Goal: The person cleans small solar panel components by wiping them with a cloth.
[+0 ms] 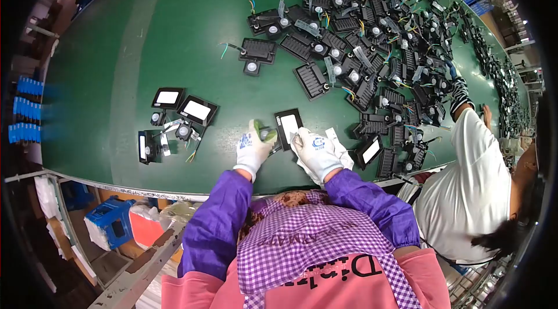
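Note:
A black floodlight with a pale front panel (pixel 289 127) lies face up on the green table in front of me. My left hand (pixel 253 147), in a white glove with green fingertips, is closed around the sensor part at the light's left side. At the light's lower right edge my right hand (pixel 317 150), also gloved, has its fingers curled. Crumpled white material that looks like a cloth (pixel 347 160) shows beneath and beside this hand; the palm hides most of it.
Several sensor floodlights (pixel 196 110) lie to the left. A large heap of them (pixel 354 47) covers the right side, trailing wires. One light (pixel 368 151) lies face up near my right hand. A co-worker in a white shirt (pixel 465 193) reaches in from the right. The table's edge (pixel 139 193) runs before me.

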`<state>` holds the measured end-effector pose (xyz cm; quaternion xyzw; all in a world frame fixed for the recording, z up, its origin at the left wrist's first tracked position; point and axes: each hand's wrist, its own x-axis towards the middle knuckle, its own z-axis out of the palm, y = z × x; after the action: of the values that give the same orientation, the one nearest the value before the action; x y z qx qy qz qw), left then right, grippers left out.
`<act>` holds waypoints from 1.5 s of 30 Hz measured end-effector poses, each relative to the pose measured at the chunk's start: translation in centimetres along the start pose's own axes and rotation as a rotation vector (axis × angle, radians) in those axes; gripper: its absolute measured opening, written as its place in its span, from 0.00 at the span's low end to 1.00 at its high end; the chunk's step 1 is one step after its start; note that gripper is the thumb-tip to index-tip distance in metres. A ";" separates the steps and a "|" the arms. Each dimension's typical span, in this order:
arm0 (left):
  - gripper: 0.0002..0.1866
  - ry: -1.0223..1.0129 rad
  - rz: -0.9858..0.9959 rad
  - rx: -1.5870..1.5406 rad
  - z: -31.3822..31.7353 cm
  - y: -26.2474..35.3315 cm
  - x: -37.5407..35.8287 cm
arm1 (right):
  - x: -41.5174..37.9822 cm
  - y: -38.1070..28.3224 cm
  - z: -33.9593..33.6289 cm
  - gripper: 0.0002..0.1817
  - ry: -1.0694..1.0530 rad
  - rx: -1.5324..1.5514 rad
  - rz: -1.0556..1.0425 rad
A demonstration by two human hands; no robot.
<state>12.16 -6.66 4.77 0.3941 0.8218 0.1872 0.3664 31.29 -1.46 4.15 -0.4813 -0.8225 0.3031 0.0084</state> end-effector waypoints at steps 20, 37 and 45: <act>0.23 -0.567 0.173 -0.176 -0.7 -1.2 3.6 | 8.5 -2.2 -3.5 0.12 0.095 0.060 0.062; 0.23 -0.514 0.224 -0.305 1.2 -3.3 3.2 | 3.5 -4.1 -0.5 0.09 -0.133 -0.077 -0.130; 0.27 -0.395 0.298 -0.305 1.6 -3.3 2.1 | 4.3 -3.9 -1.4 0.16 -0.006 -0.054 -0.264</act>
<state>10.84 -7.04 0.81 0.4798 0.6297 0.2800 0.5429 26.36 1.29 6.04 -0.3682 -0.8865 0.2784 0.0328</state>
